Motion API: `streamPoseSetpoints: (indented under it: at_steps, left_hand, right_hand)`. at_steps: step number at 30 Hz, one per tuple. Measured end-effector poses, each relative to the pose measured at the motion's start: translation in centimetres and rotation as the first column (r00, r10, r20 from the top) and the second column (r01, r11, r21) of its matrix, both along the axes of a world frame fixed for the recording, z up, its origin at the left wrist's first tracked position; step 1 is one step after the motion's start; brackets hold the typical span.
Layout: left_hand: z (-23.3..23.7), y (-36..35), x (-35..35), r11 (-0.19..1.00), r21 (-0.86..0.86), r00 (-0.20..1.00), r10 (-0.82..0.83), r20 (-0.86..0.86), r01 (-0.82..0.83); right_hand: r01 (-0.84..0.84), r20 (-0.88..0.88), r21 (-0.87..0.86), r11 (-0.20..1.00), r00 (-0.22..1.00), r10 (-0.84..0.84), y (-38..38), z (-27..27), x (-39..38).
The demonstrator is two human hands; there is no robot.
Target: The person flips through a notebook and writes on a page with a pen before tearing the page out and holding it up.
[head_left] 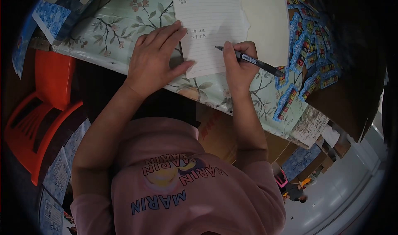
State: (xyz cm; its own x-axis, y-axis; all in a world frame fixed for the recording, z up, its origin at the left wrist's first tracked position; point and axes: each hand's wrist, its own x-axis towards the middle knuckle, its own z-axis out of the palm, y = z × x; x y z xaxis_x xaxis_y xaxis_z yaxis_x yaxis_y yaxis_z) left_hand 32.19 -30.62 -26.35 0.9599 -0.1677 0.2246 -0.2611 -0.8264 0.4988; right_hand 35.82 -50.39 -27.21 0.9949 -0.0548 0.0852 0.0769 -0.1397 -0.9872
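A lined notebook [215,11] lies open on the table, with several short handwritten lines near its top and middle. My right hand [241,67] grips a dark pen [263,65] between thumb and fingers. The pen's tip points left, close over the lined page below the writing. Fingers spread, my left hand [159,56] rests flat at the page's left edge, its fingertips on the paper. To the right of the lined page is a blank cream page [265,23], with a torn paper edge between the two.
A floral tablecloth [112,23] covers the table. Many small blue printed packets [309,40] are heaped at the right, beside a dark cardboard flap [344,98]. An orange plastic chair [54,81] stands at left. Printed blue boxes [58,177] sit below it.
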Motion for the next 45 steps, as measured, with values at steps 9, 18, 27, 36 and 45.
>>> streamPoseSetpoints:
  at_steps: [9,18,27,36,45]
  left_hand:
    - [0.0,-0.1,0.0,1.0,0.006,1.0,-0.001,0.005,0.001]
    - [0.0,-0.1,0.1,1.0,0.014,1.0,0.001,0.004,-0.001]
    - [-0.1,0.0,0.0,1.0,0.003,1.0,0.004,0.006,-0.004]
    - [0.8,0.4,-0.7,0.993,0.01,0.982,-0.121,0.147,0.12]
    - [0.3,0.4,-0.9,0.95,-0.007,0.943,-0.309,0.123,0.312]
  right_hand:
    - [-0.005,0.005,-0.008,1.0,1.0,0.005,-0.2,0.0,-0.1]
    - [-0.005,0.028,-0.073,0.997,1.0,0.007,-0.4,-0.1,0.0]
    - [0.158,-0.076,0.509,0.846,0.987,-0.139,-2.9,1.3,1.4]
    - [0.07,-0.091,0.376,0.924,0.995,-0.038,-1.7,0.9,1.1]
    - [0.059,0.041,0.172,0.983,0.997,-0.066,-0.7,1.0,0.2]
